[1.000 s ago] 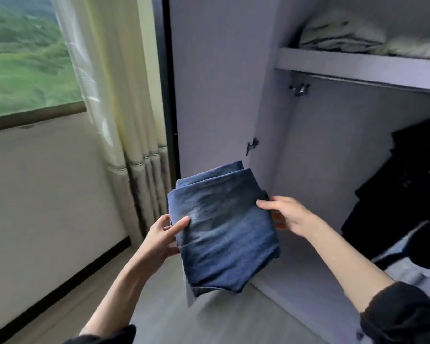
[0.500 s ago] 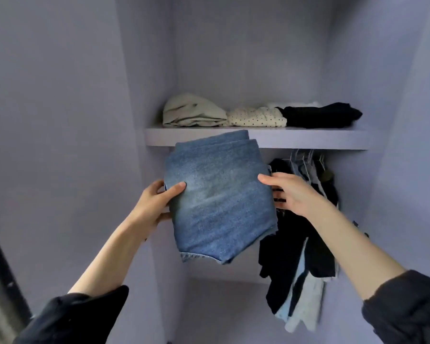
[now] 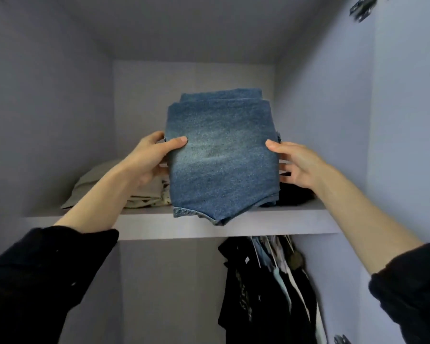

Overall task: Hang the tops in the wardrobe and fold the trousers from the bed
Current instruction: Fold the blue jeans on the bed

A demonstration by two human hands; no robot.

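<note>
Above the wardrobe shelf (image 3: pixel 159 223), both hands, left (image 3: pixel 149 162) and right (image 3: pixel 298 165), grip folded jeans (image 3: pixel 221 157).

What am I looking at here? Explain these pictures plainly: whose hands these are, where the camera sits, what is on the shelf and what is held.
There is no machine here. A person wears one camera on the head, so the view looks forward at their own two bare hands, inside an open pale lilac wardrobe.

The left hand and the right hand hold a folded pair of blue denim trousers by its two sides, thumbs on the front; that is the whole grip. The trousers' lower edge is level with the pale lilac wardrobe shelf.

On the shelf lie a folded beige garment, partly hidden behind the left arm, and a folded black garment on the right. Below the shelf, mostly dark tops on hangers are already hanging.
</note>
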